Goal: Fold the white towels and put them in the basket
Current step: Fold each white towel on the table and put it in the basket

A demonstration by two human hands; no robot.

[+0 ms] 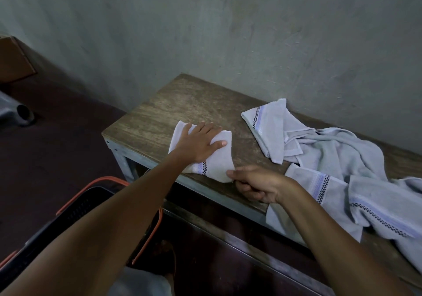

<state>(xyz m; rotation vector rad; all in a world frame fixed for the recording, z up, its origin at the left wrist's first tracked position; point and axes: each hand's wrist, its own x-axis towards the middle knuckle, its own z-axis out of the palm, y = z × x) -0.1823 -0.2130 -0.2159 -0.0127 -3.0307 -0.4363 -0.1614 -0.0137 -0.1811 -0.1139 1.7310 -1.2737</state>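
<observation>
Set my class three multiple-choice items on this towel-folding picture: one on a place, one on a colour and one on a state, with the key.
1. Where is the basket?
A. down beside the table, below its top
B. on the table
C. on a chair

2. What colour is the basket's rim?
A. green
B. orange
C. white

3. What is the left hand doing?
A. gripping the basket
B. hanging free
C. lying flat on the folded towel

Key:
1 A, since it sits lower than the table's edge.
2 B, since the rim shows orange against its black wall.
3 C, since the fingers lie straight on the cloth.
</observation>
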